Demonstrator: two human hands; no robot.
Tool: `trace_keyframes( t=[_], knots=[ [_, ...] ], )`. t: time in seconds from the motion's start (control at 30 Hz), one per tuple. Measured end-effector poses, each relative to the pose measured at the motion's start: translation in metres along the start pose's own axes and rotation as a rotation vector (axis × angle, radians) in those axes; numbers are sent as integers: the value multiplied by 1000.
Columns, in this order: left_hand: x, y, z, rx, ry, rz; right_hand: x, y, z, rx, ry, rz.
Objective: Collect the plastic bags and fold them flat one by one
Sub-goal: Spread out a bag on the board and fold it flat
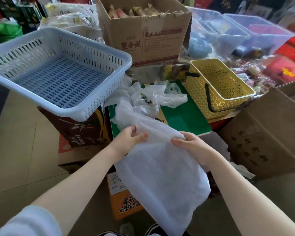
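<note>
A large translucent white plastic bag (pixel 162 178) hangs down in front of me, held up by its top edge. My left hand (pixel 129 140) pinches that edge on the left, thumb and fingers curled onto the film. My right hand (pixel 192 147) grips the same edge on the right. Beyond my hands, several crumpled white plastic bags (pixel 150 97) lie in a loose heap on a green box top (pixel 186 116).
A pale blue slotted basket (pixel 58 72) sits tilted on a brown carton at the left. A yellow lattice basket (pixel 218 87) with black handles stands at the right. Cardboard boxes (pixel 143 31) and clear bins (pixel 228 29) crowd the back; a big carton (pixel 269 133) stands right.
</note>
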State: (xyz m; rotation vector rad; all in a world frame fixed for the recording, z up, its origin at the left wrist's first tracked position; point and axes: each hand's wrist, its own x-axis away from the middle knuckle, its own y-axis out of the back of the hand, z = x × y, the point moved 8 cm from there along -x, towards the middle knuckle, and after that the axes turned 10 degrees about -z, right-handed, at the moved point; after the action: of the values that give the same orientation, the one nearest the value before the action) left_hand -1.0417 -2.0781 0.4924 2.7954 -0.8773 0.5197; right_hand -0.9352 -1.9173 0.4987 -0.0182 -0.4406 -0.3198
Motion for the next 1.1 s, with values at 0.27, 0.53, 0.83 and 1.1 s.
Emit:
trace_keyframes(
  t=[0.27,0.53,0.83,1.1],
  knots=[
    [-15,1,-19,-170,-213,-348,-25,54,5,359,108,-150],
    [-22,-49,-22,-467,-19,71,-42,127,24,60,131,-255],
    [-49,-58,-199,-1097,-978,-740,-68,138,19,-37,-39,-204],
    [-71,-125,-67,-1049,-754,-352,-105,46,-59,-679,-397,-188]
  ],
)
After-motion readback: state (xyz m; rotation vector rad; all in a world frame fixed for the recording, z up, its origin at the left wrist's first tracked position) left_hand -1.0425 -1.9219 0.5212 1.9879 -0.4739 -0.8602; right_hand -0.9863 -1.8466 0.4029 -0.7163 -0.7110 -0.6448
